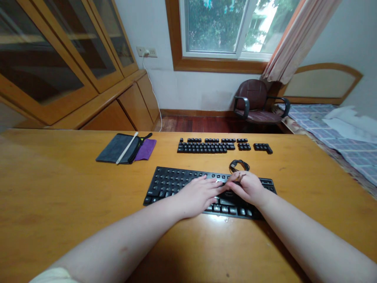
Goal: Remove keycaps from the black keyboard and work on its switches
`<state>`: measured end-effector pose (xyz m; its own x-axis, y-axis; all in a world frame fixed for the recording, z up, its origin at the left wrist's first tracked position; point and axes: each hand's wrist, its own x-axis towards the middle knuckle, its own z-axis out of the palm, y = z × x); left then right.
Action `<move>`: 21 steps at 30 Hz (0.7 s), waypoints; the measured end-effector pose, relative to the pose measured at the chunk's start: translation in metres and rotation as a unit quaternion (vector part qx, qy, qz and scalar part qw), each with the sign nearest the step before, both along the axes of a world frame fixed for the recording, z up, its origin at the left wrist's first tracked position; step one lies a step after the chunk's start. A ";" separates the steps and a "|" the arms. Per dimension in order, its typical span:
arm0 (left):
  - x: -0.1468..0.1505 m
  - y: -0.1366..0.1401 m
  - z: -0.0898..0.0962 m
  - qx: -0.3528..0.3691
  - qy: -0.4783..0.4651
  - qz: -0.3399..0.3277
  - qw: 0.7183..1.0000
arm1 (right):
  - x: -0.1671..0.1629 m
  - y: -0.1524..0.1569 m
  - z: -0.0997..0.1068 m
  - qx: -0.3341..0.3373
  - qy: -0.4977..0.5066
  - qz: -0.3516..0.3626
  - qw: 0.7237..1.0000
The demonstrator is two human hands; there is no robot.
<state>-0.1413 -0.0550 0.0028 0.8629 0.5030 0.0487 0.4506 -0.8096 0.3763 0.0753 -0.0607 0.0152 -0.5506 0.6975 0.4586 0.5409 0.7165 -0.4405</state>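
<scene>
A black keyboard lies across the desk in front of me. Many of its upper keys are off, leaving bare sockets, while keycaps still sit along its bottom rows. My left hand rests flat over the middle of the keyboard with its fingers stretched to the right. Just beside those fingertips, my right hand is bent down onto the keyboard, thumb and fingers pinched together. Whatever the pinch holds, if anything, is hidden. Behind the keyboard, removed black keycaps are laid out in rows in keyboard order.
A coiled black USB cable lies behind my right hand. At the back left, a dark grey pouch has a pale thin stick across it and a purple cloth beside it. Beyond the wooden desk stands an office chair.
</scene>
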 end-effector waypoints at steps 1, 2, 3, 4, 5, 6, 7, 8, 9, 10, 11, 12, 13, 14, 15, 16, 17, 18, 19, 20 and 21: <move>0.000 0.000 0.000 -0.003 0.000 0.000 1.000 | 0.000 0.000 0.000 -0.003 0.000 0.001 1.000; 0.000 0.000 0.001 -0.008 0.000 -0.001 1.000 | 0.001 0.000 0.000 -0.004 -0.001 0.006 1.000; 0.000 0.000 0.001 -0.012 0.000 -0.001 1.000 | 0.001 0.000 0.000 -0.005 -0.003 0.012 1.000; 0.000 0.000 0.002 -0.017 -0.001 0.000 1.000 | 0.001 0.000 0.000 -0.004 -0.001 0.013 1.000; -0.001 0.000 0.002 -0.020 -0.004 0.002 1.000 | 0.001 0.000 0.000 -0.004 0.004 0.010 1.000; -0.001 0.000 0.003 -0.024 -0.007 0.006 1.000 | 0.002 0.001 0.000 -0.005 0.010 0.004 1.000; -0.001 0.000 0.004 -0.028 -0.009 0.011 1.000 | 0.002 0.001 0.000 -0.007 0.017 -0.006 1.000; -0.001 0.000 0.005 -0.031 -0.010 0.016 0.999 | 0.002 0.002 0.001 -0.010 0.024 -0.017 1.000; 0.000 0.000 0.006 -0.033 -0.011 0.020 0.999 | 0.002 0.003 0.001 -0.015 0.030 -0.028 0.999; 0.000 0.000 0.007 -0.034 -0.012 0.022 0.999 | 0.002 0.004 0.001 -0.022 0.033 -0.037 0.999; 0.000 -0.001 0.007 -0.033 -0.013 0.023 0.999 | 0.002 0.005 0.001 -0.030 0.034 -0.044 0.998; 0.000 -0.001 0.007 -0.030 -0.014 0.024 0.999 | 0.001 0.005 0.001 -0.042 0.033 -0.048 0.997; 0.000 -0.001 0.007 -0.025 -0.016 0.024 0.999 | 0.000 0.006 0.001 -0.059 0.032 -0.049 0.997; 0.000 -0.002 0.007 -0.019 -0.017 0.024 0.999 | -0.001 0.006 0.000 -0.082 0.032 -0.047 0.995; 0.000 -0.002 0.006 -0.012 -0.018 0.026 0.999 | -0.002 0.006 -0.001 -0.110 0.036 -0.044 0.992; 0.000 -0.003 0.006 -0.006 -0.018 0.028 0.999 | -0.003 0.006 -0.001 -0.144 0.043 -0.041 0.988; 0.000 -0.003 0.006 0.000 -0.019 0.031 0.999 | -0.004 0.006 -0.002 -0.179 0.052 -0.038 0.982; 0.000 -0.004 0.006 0.003 -0.019 0.033 0.999 | -0.004 0.006 -0.002 -0.211 0.062 -0.034 0.975; 0.000 -0.004 0.007 0.006 -0.020 0.036 0.999 | -0.005 0.006 -0.003 -0.239 0.071 -0.031 0.968; 0.000 -0.004 0.007 0.007 -0.020 0.037 0.999 | -0.005 0.006 -0.003 -0.261 0.076 -0.026 0.962; 0.000 -0.005 0.007 0.007 -0.019 0.039 0.999 | -0.006 0.006 -0.003 -0.276 0.076 -0.020 0.958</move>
<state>-0.1413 -0.0597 0.0103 0.8189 0.5670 0.0892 0.4972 -0.7784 0.3834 0.0696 -0.0543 0.0122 -0.4742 0.8762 0.0857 0.4629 0.3309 -0.8223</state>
